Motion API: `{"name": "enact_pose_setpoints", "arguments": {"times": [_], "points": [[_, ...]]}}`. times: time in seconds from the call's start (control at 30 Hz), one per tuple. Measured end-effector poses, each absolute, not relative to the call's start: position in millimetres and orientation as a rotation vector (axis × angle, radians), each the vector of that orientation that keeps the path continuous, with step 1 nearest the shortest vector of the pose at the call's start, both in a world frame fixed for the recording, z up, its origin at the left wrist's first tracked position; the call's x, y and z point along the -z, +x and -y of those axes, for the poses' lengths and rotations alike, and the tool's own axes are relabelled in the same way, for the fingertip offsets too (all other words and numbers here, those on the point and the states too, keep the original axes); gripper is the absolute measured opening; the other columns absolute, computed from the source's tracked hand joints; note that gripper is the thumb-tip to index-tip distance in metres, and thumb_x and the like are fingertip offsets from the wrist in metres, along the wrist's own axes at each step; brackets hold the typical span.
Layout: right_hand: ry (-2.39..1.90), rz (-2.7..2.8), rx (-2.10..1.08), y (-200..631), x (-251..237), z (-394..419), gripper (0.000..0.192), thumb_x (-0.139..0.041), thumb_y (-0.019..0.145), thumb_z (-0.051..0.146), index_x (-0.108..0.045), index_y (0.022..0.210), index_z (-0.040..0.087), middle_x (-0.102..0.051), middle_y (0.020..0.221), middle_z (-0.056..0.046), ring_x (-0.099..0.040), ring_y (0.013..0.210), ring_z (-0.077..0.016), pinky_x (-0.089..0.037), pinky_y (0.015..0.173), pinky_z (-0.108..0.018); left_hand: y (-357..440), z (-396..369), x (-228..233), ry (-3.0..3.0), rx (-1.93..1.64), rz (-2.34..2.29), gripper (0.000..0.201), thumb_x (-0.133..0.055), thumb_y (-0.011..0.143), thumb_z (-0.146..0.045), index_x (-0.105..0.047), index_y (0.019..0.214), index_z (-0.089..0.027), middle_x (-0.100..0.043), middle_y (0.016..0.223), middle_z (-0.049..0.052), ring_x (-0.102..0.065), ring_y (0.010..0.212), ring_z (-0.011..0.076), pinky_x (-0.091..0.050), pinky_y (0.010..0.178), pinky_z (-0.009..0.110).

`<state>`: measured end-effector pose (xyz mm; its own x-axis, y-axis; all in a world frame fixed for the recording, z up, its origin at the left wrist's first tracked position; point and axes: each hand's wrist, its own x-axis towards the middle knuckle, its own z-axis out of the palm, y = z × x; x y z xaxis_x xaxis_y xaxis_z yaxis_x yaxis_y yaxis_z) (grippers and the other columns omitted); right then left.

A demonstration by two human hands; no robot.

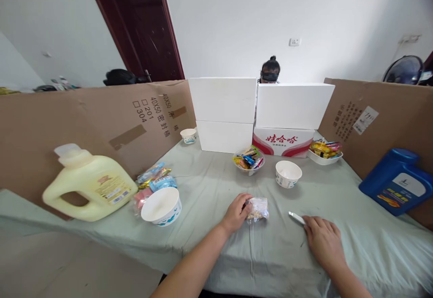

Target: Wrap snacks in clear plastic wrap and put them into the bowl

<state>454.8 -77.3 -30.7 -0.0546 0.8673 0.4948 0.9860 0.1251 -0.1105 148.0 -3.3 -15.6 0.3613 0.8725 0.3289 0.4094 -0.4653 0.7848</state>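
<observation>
My left hand is closed on the left edge of a small clear plastic packet, which lies on the cloth with pale crumbly contents showing. To its right, my right hand rests palm down, its fingers closed over a slim white tool that looks like a small utility knife; only its front end shows, pointing left and away from me. Beyond the hands stand a white paper bowl with a blue pattern and a clear bowl full of wrapped snacks.
At left are a yellow jug, a larger paper bowl and several wrapped packets. Stacked white boxes line the back, where a person's head shows. A white dish of snacks and a blue bottle stand right. Cardboard walls both sides.
</observation>
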Motion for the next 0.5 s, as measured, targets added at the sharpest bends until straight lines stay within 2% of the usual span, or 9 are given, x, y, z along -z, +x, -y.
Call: {"name": "enact_pose_setpoints", "arguments": {"times": [0.1, 0.17, 0.33, 0.5], "points": [[-1.572, 2.054, 0.267, 419.3, 12.4, 67.0, 0.028, -0.039, 0.095, 0.022, -0.062, 0.110, 0.021, -0.065, 0.098, -0.008, -0.060, 0.086, -0.0204, -0.043, 0.078, -0.034, 148.7, 3.7, 15.2, 2.166, -0.888, -1.070, 0.069, -0.077, 0.071, -0.043, -0.049, 0.130, -0.020, -0.051, 0.133, 0.012, -0.048, 0.124, 0.0275, -0.037, 0.107, 0.042], [-1.476, 2.147, 0.253, 388.9, -2.2, 61.3, 0.030, -0.041, 0.093, 0.016, -0.060, 0.115, 0.022, -0.063, 0.103, -0.008, -0.058, 0.089, -0.0204, -0.041, 0.080, -0.033, 149.7, 4.2, 14.5, 2.209, -0.840, -1.087, 0.082, -0.085, 0.059, -0.037, -0.047, 0.131, -0.020, -0.052, 0.133, 0.011, -0.048, 0.124, 0.0285, -0.037, 0.107, 0.043], [-1.398, 2.393, 0.285, 355.5, -16.5, 55.8, 0.044, -0.045, 0.084, 0.002, -0.059, 0.119, 0.023, -0.062, 0.099, -0.007, -0.056, 0.088, -0.0208, -0.038, 0.080, -0.034, 151.1, 7.2, 14.3, 2.173, -0.847, -1.164, 0.070, -0.078, 0.064, -0.022, -0.049, 0.127, -0.021, -0.060, 0.119, 0.007, -0.056, 0.111, 0.0245, -0.043, 0.100, 0.040], [-1.620, 2.296, 0.313, 413.0, 6.1, 65.1, 0.049, -0.041, 0.083, -0.001, -0.060, 0.121, 0.024, -0.062, 0.100, -0.007, -0.058, 0.087, -0.0190, -0.038, 0.080, -0.033, 150.6, 7.5, 12.6, 2.185, -0.866, -1.132, 0.068, -0.081, 0.062, -0.022, -0.052, 0.123, -0.020, -0.061, 0.115, 0.007, -0.057, 0.107, 0.0262, -0.044, 0.097, 0.039]]}}
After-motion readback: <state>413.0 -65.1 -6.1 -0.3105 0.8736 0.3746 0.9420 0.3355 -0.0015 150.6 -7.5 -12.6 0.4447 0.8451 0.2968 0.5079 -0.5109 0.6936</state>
